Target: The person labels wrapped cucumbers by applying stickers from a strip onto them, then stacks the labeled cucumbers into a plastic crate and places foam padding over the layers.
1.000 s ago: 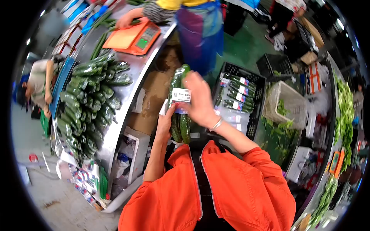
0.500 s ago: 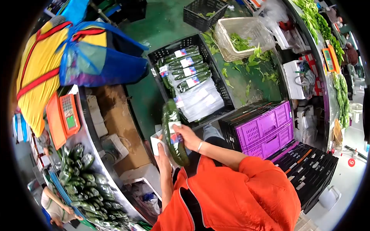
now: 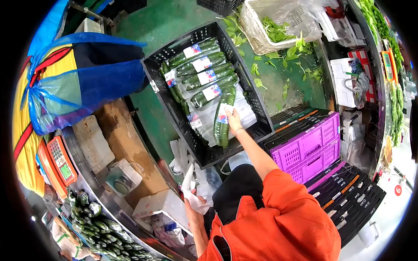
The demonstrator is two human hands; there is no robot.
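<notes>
My right hand point(image 3: 234, 122) grips a labelled pack of cucumbers point(image 3: 226, 99) over the near part of a black crate point(image 3: 172, 115). The pack lies at an angle above clear plastic wrapping point(image 3: 244, 111). Several more labelled cucumber packs point(image 3: 203, 71) lie in rows farther back in the crate, and others stand along its left wall. Low in front of my body, the fingers of my left hand point(image 3: 194, 214) are closed on a white paper strip point(image 3: 190, 182); part of that strip is hidden by the hand.
Purple folding crates point(image 3: 305, 152) and stacked black crates point(image 3: 348, 191) stand to the right. A pale basket point(image 3: 254, 30) holds greens, with loose leaves around it. Wrapped cucumbers point(image 3: 98, 228) lie on the left counter. A person in a blue apron point(image 3: 104, 85) is at upper left.
My right hand has carried the cucumber pack forward, away from my body and into the crate. My left hand stays back with the white strip, now apart from the pack. The view has shifted.
</notes>
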